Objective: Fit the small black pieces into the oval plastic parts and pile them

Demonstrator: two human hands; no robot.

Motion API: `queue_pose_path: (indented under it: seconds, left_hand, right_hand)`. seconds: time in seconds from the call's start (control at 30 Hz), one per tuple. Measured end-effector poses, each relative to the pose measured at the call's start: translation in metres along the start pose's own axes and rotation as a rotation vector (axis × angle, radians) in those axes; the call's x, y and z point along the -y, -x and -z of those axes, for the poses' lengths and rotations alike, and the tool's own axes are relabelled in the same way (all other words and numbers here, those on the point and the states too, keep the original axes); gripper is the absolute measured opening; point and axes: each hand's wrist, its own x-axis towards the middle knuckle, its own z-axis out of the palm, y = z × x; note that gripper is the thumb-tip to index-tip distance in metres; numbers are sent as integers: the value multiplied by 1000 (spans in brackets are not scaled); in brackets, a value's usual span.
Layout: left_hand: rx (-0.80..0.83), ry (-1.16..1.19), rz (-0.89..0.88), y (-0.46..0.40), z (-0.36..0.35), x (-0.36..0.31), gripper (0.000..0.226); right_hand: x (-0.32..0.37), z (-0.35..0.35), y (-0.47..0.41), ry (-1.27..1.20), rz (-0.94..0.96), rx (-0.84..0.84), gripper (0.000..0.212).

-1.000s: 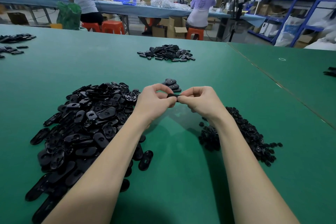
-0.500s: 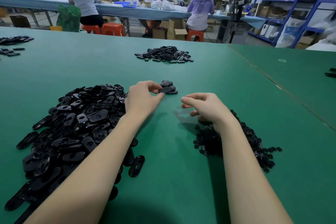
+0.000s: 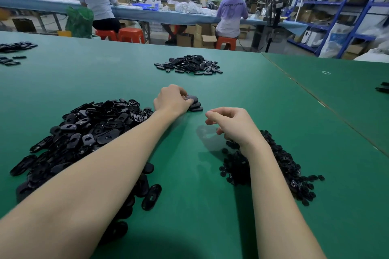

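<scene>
Finished stack [image 3: 194, 104]: a few fitted ovals piled just beyond your left hand [image 3: 171, 100].
Left hand: your fingertips curl onto the top oval, setting it on the stack.
Right hand [image 3: 233, 125]: fingers loosely curled, holding nothing, above the small black pieces [image 3: 290, 172].
Unfitted ovals [image 3: 88, 132]: a large heap lies at your left.
Progress: early, by my judgement; nearly all remains.

single head-worn wide-angle view, forward and down, close over the green table [image 3: 210, 206], workshop beyond
</scene>
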Motion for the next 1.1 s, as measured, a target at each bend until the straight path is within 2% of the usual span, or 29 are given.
queue_pose_path:
  seconds: [0.07, 0.23, 0.33, 0.53, 0.67, 0.9, 1.1]
  left_hand:
    - [-11, 59, -1, 8, 10, -1, 33]
    - [12, 298, 3, 41, 43, 9, 14]
    - [90, 396, 6, 63, 58, 22, 16]
    - [193, 467, 51, 70, 77, 38, 20]
    - [204, 480, 48, 71, 74, 40, 18]
    - [214, 483, 54, 71, 73, 38, 17]
    - [226, 509, 49, 73, 69, 40, 15]
  right_hand:
    - [1, -1, 1, 22, -3, 18, 13]
    - [2, -6, 1, 122, 1, 60, 12]
    - [2, -12, 1, 210, -3, 85, 10]
    - [12, -38, 5, 575, 68, 284, 8]
    - [23, -62, 12, 626, 114, 486, 13]
    - [34, -72, 22, 666, 193, 645, 26]
    - [30, -79, 19, 600, 226, 639, 17]
